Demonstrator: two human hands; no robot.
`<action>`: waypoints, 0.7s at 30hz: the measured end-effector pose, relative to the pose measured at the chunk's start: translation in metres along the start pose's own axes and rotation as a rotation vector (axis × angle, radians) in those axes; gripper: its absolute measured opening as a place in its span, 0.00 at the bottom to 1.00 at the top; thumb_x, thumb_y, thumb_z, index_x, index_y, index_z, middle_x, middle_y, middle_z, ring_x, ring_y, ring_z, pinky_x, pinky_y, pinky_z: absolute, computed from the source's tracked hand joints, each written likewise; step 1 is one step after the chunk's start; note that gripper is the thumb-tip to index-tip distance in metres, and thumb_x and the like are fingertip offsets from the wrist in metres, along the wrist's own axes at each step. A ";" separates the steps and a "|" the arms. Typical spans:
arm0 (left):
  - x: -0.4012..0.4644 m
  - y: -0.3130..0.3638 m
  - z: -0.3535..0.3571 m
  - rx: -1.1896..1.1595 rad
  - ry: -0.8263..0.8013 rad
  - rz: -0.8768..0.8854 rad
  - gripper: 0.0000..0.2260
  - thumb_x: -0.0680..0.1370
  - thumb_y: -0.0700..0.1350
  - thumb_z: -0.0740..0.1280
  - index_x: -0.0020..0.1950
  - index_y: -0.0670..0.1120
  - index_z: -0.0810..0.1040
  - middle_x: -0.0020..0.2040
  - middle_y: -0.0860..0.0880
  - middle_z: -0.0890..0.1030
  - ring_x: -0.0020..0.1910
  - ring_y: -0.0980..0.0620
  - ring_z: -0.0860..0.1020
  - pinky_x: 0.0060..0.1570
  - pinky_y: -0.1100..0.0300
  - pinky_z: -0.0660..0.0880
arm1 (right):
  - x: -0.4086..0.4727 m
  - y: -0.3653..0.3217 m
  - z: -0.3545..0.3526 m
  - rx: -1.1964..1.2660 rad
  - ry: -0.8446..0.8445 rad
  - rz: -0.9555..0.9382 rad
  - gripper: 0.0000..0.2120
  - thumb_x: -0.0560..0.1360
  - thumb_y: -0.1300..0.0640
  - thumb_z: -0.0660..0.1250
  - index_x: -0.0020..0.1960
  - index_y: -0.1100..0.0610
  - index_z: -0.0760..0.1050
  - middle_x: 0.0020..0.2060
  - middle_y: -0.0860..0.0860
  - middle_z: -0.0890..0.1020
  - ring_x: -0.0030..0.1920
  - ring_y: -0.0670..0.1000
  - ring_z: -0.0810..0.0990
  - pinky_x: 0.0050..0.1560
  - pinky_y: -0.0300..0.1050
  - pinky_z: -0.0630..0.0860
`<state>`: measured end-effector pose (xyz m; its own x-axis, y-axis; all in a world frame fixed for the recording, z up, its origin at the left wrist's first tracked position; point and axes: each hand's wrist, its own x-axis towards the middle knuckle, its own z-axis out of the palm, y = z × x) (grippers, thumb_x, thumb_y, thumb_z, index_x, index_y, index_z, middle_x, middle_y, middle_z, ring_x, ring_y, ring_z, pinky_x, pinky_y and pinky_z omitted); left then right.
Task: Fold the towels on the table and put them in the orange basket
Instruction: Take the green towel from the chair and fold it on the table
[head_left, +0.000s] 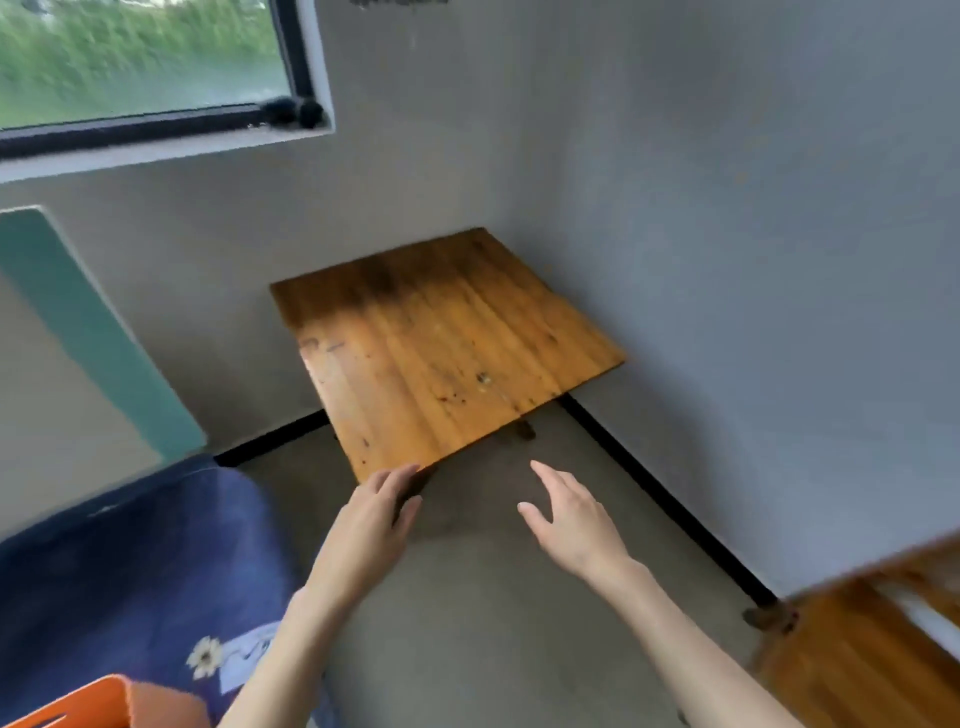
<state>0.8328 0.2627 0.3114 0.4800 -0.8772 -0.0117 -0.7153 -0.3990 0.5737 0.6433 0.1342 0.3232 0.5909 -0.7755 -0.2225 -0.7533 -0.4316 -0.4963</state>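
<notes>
Orange basket (98, 701) sits low, behind and outboard of my left hand (371, 525); an orange cloth (166, 701), possibly a folded towel, lies against it. Both hands empty, fingers relaxed; right hand (569, 519) hovers over floor. Left fingertips reach the tabletop (441, 343) near corner. No towels visible beyond. Judgement: towels handle soft, light, limp; take them by corners.
</notes>
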 end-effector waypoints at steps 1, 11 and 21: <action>0.003 0.021 0.012 0.005 -0.037 0.055 0.20 0.80 0.49 0.60 0.72 0.51 0.65 0.66 0.50 0.72 0.64 0.49 0.71 0.60 0.58 0.68 | -0.014 0.022 -0.010 0.016 0.041 0.053 0.26 0.79 0.47 0.57 0.75 0.50 0.55 0.72 0.48 0.64 0.71 0.50 0.63 0.67 0.46 0.62; -0.063 0.272 0.180 0.026 -0.430 0.584 0.19 0.80 0.47 0.59 0.72 0.51 0.65 0.67 0.50 0.71 0.65 0.48 0.69 0.62 0.56 0.67 | -0.249 0.242 -0.074 0.205 0.448 0.567 0.24 0.79 0.47 0.59 0.73 0.50 0.61 0.68 0.49 0.71 0.67 0.50 0.70 0.63 0.41 0.67; -0.265 0.495 0.338 0.069 -0.860 1.213 0.18 0.81 0.51 0.57 0.71 0.55 0.63 0.69 0.52 0.69 0.66 0.51 0.71 0.61 0.58 0.70 | -0.527 0.367 -0.071 0.324 0.752 1.088 0.22 0.79 0.49 0.58 0.72 0.52 0.62 0.67 0.50 0.72 0.67 0.50 0.69 0.63 0.41 0.65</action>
<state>0.1800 0.2071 0.3211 -0.8333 -0.5506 -0.0493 -0.4832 0.6823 0.5486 0.0355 0.3518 0.3176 -0.6306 -0.7574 -0.1693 -0.5704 0.6002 -0.5606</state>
